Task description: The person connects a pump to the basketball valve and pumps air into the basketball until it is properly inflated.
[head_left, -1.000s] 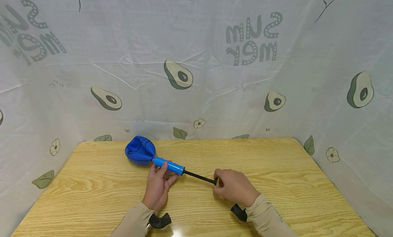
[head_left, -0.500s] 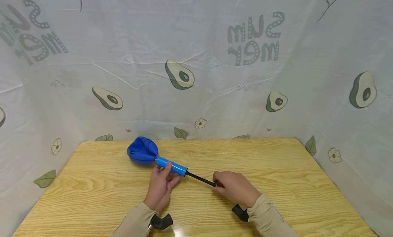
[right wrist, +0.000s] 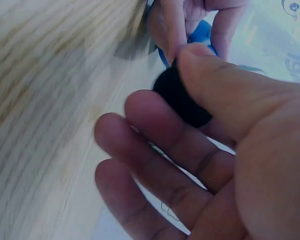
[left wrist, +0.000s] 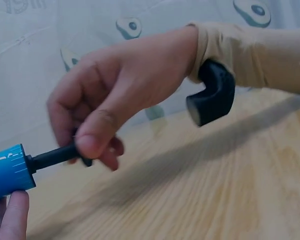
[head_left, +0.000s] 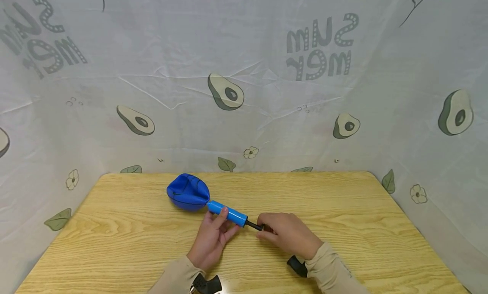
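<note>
A blue hand pump (head_left: 237, 218) points up and to the left in the head view, its nozzle end at a partly collapsed blue ball (head_left: 187, 193) with black lines. My left hand (head_left: 214, 239) grips the pump barrel, thumb on top and fingers beneath. My right hand (head_left: 290, 234) pinches the black handle (right wrist: 182, 97) at the end of the rod between thumb and fingers. A short length of black rod (left wrist: 55, 156) shows between barrel and handle in the left wrist view. One side of the ball is dented in.
The wood-grain table (head_left: 343, 209) lies under both hands. Behind it and at the sides hangs a pale cloth (head_left: 183, 128) printed with avocados. Black wrist devices (head_left: 297, 266) sit at both sleeves.
The rod has slid further into the barrel, so less of it shows. The ball, pump and left hand have moved right and slightly nearer, while the right hand has shifted slightly left.
</note>
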The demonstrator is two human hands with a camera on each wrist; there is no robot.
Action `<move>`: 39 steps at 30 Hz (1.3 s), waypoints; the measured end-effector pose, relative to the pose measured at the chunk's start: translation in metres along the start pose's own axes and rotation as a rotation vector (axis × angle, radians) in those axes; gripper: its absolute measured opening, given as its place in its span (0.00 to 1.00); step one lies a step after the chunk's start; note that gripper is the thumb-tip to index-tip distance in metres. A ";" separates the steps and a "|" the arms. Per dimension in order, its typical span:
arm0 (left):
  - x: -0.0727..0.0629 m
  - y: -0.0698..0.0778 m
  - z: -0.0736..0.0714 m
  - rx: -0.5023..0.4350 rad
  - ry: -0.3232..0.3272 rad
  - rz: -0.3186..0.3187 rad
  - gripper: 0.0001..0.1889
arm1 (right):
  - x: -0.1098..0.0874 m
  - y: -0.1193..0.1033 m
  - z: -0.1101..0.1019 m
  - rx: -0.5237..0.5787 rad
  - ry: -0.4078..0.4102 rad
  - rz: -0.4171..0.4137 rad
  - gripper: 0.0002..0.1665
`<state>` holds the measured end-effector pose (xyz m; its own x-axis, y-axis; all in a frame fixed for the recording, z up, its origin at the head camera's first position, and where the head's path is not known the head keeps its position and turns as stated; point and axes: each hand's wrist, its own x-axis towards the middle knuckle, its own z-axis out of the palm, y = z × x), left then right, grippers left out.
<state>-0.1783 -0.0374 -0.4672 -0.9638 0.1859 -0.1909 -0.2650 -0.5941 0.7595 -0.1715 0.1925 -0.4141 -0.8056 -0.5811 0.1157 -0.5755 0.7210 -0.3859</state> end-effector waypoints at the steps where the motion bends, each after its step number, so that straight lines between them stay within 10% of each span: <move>1: -0.001 -0.001 0.001 -0.001 -0.015 -0.012 0.20 | 0.000 -0.001 0.000 0.009 0.001 -0.007 0.07; 16: -0.001 -0.002 -0.001 0.003 -0.094 -0.030 0.29 | -0.002 -0.002 0.004 0.028 -0.020 0.016 0.10; 39: 0.012 0.014 -0.018 -0.029 0.062 0.138 0.19 | -0.005 0.003 -0.001 0.031 -0.041 0.053 0.08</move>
<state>-0.1945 -0.0575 -0.4696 -0.9908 0.0525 -0.1247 -0.1295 -0.6333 0.7630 -0.1696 0.1978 -0.4149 -0.8282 -0.5576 0.0567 -0.5267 0.7396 -0.4191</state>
